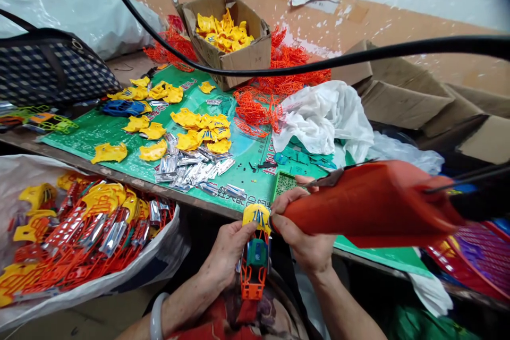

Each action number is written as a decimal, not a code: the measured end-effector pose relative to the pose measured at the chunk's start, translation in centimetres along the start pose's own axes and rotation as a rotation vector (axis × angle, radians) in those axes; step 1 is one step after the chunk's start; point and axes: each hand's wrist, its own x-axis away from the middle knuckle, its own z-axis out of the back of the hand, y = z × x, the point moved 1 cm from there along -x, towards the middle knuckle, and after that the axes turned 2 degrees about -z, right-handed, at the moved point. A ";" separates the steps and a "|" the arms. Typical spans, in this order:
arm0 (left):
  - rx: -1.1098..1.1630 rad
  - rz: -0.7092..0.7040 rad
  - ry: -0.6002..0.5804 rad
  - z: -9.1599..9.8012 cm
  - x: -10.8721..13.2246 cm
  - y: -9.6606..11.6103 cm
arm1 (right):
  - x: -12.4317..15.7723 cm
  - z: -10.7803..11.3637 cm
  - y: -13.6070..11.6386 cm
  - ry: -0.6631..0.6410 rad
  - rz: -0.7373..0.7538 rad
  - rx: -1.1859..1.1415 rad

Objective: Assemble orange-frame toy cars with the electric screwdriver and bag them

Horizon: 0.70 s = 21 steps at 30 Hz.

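Note:
A toy car with an orange frame, a green middle part and a yellow front piece is gripped by my left hand, the thumb lying along the yellow part. My right hand wraps around the front of a red electric screwdriver. The tool lies nearly level, its dark tip at the right edge of the yellow piece; whether it touches a screw is hidden. Just beyond the hands, a small green tray of tiny parts sits on the green-covered table, partly behind my right fingers.
Yellow car pieces and silver parts are spread on the table. Behind stands a cardboard box among orange frames. At left, a white sack holds assembled cars. A black cable crosses overhead; a white plastic bag lies right.

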 end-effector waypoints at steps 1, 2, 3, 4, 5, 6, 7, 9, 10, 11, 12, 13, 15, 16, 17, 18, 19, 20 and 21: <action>0.005 -0.001 -0.002 0.0 0.0 0.1 | -0.1 -0.1 -0.1 -0.002 -0.001 0.000; 0.013 0.001 -0.005 0.0 0.1 0.2 | -0.2 -0.1 -0.2 0.001 -0.001 -0.005; 0.022 0.006 -0.011 0.1 0.1 0.3 | -0.3 0.0 -0.4 0.008 0.002 -0.018; 0.031 0.013 -0.023 0.1 0.3 0.4 | -0.5 0.1 -0.8 0.023 0.010 -0.040; 0.037 0.022 -0.040 0.1 0.4 0.4 | -0.8 0.3 -1.2 0.051 0.020 -0.071; 0.040 0.031 -0.059 0.1 0.6 0.5 | -1.1 0.6 -1.6 0.097 0.034 -0.109; 0.043 0.038 -0.075 0.1 0.8 0.5 | -1.6 1.0 -2.1 0.157 0.049 -0.146; 0.057 0.041 -0.088 0.2 1.1 0.5 | -2.5 1.8 -2.7 0.284 0.079 -0.188; 0.070 0.039 -0.083 0.3 1.3 0.5 | -3.0 2.3 -2.8 0.330 0.098 -0.186; 0.087 0.037 -0.073 0.4 1.4 0.4 | -3.5 2.7 -2.7 0.353 0.120 -0.173; 0.105 0.037 -0.065 0.5 1.4 0.4 | -3.9 3.1 -2.5 0.360 0.144 -0.154; 0.123 0.043 -0.063 0.5 1.4 0.4 | -4.3 3.4 -2.1 0.358 0.167 -0.135; 0.150 0.075 -0.060 0.7 1.4 0.3 | -4.8 3.8 -1.1 0.349 0.192 -0.104; 0.158 0.093 -0.055 0.7 1.4 0.3 | -5.0 3.9 -0.7 0.348 0.192 -0.096; 0.160 0.108 -0.048 0.7 1.4 0.3 | -5.0 3.9 -0.3 0.349 0.185 -0.091; 0.159 0.119 -0.038 0.8 1.4 0.3 | -5.1 3.8 0.0 0.349 0.175 -0.089; 0.156 0.123 -0.029 0.8 1.4 0.3 | -5.1 3.7 0.3 0.346 0.163 -0.090; 0.152 0.120 -0.022 0.7 1.4 0.4 | -5.0 3.6 0.4 0.347 0.155 -0.093; 0.148 0.113 -0.016 0.7 1.4 0.4 | -5.0 3.5 0.5 0.348 0.148 -0.097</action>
